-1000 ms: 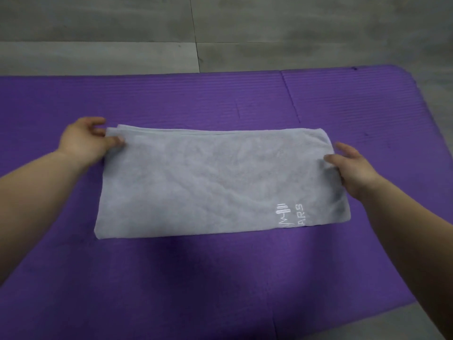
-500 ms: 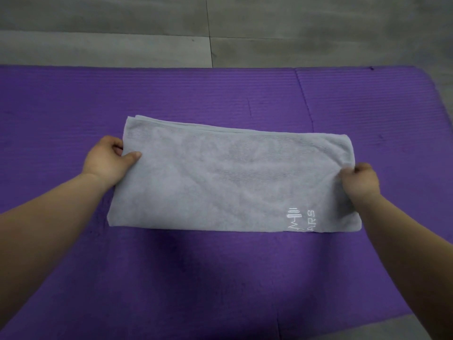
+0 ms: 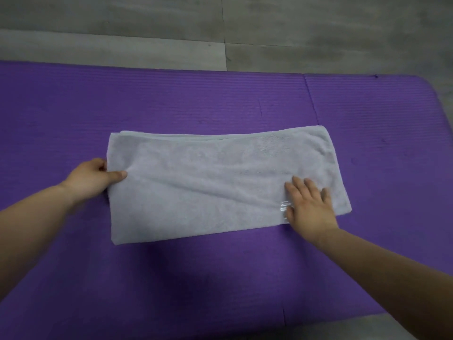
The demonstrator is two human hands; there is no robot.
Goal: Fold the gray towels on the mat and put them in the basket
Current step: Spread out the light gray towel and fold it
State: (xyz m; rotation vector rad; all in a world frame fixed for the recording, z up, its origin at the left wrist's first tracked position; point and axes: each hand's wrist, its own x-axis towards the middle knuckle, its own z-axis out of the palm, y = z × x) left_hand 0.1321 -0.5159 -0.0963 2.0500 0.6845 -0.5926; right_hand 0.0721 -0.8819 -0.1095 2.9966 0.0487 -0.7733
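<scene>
Towel [image 3: 215,182]: gray, folded into a long rectangle, lying flat in the middle of the mat [image 3: 220,101].
Left hand [image 3: 92,179]: grip pinching the towel's left edge, thumb on top.
Right hand [image 3: 310,207]: grip released, palm and spread fingers flat on the towel's near right part, partly covering a white logo.
Floor [image 3: 147,28]: gray tiles beyond the mat.

Soft cloth on ribbed foam, over a matt hard floor.
The gray towel [image 3: 208,182] is fluffy terry cloth, faintly creased, with a shiny white print [image 3: 284,207] near its right end. The purple mat [image 3: 171,99] looks foamy, finely ribbed, matt. The gray floor [image 3: 110,25] looks smooth and mottled.
</scene>
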